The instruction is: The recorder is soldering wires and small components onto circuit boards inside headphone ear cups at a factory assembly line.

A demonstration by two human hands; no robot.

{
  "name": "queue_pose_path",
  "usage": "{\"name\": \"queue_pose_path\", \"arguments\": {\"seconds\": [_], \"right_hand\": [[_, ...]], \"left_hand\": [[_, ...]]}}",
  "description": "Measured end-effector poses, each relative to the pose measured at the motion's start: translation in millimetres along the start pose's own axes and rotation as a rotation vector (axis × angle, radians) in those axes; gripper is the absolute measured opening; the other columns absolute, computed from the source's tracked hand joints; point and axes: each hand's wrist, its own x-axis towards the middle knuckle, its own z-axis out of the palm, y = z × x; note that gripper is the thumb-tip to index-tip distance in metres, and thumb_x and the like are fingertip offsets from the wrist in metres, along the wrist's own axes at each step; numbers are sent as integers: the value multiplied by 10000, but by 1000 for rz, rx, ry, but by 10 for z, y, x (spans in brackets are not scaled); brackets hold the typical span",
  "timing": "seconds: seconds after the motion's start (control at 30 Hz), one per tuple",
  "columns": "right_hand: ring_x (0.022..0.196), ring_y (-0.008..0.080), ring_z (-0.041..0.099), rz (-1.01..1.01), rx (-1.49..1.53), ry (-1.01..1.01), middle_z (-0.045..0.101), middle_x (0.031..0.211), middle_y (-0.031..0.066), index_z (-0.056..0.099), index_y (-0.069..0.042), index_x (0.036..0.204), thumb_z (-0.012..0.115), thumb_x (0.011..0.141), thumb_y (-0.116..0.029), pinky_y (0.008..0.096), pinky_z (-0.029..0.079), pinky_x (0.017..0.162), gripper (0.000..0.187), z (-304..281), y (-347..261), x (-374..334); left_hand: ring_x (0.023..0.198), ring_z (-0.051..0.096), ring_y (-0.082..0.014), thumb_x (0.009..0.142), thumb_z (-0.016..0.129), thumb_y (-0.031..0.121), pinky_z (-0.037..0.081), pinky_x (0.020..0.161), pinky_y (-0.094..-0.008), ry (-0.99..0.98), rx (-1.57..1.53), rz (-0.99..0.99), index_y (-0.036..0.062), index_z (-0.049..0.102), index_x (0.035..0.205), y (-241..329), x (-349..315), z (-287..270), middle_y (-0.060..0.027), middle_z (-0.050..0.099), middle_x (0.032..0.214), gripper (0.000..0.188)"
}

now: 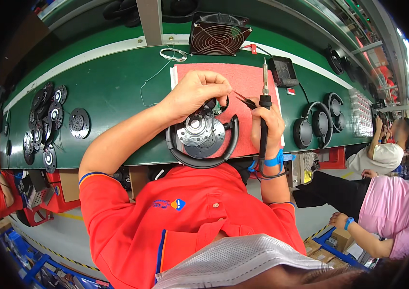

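Observation:
In front of me a black headphone headband (234,139) curves around two round speaker plates, one silver-grey (185,132) and one darker (212,146). They rest on a pink mat. My left hand (197,94) is over the far side of the plates, thumb and forefinger pinched on what looks like a thin wire end. My right hand (271,123) is closed around a soldering iron (264,103), its metal tip pointing up and away from the work. The same hand holds dark tweezers (248,101), their points close to my left fingertips.
A small fan (219,39) stands behind the pink mat (190,72), with a black tray (283,71) to its right. A loop of solder wire (174,55) lies at the back. Several speaker plates (55,113) are at left, headphones (321,123) at right. Other people sit at both sides.

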Motion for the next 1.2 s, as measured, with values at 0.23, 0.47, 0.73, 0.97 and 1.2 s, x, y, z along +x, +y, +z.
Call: {"name": "queue_pose_path", "arguments": {"seconds": [0.23,0.47,0.73,0.97,1.2], "right_hand": [[645,284,556,10,-23,-6,655,819,114,564,-69,879,565,641,181,346,449,557,345,2,34,-24],[651,272,564,-29,-17,-14,674,865,118,558,-72,887,567,643,179,340,458,565,350,0,-10,20],[667,265,579,-43,-20,15,681,878,112,554,-80,886,565,643,179,328,463,571,356,2,-15,34],[661,261,577,-50,-56,22,681,866,106,557,-84,881,567,640,177,323,460,565,355,-5,8,29],[665,267,583,-65,-57,-41,687,882,145,513,-62,919,585,682,177,319,463,588,344,-16,0,46]], "left_hand": [[679,545,-74,894,612,183,432,668,-219,-5,-2,-12,29,629,845,-10,-1,1,-13,603,714,163],[685,540,-73,894,606,182,426,680,-222,-15,-29,-32,33,629,840,2,-6,7,-14,600,711,160],[693,540,-75,902,596,174,423,681,-221,-31,-60,-31,33,628,840,32,-16,10,-14,602,709,158],[689,538,-76,902,603,187,420,679,-222,-32,-68,-47,33,626,834,-10,1,-1,-14,600,707,170],[689,535,-76,901,602,185,420,680,-224,-30,-66,-37,32,626,833,-4,2,-3,-12,595,710,169]]}}
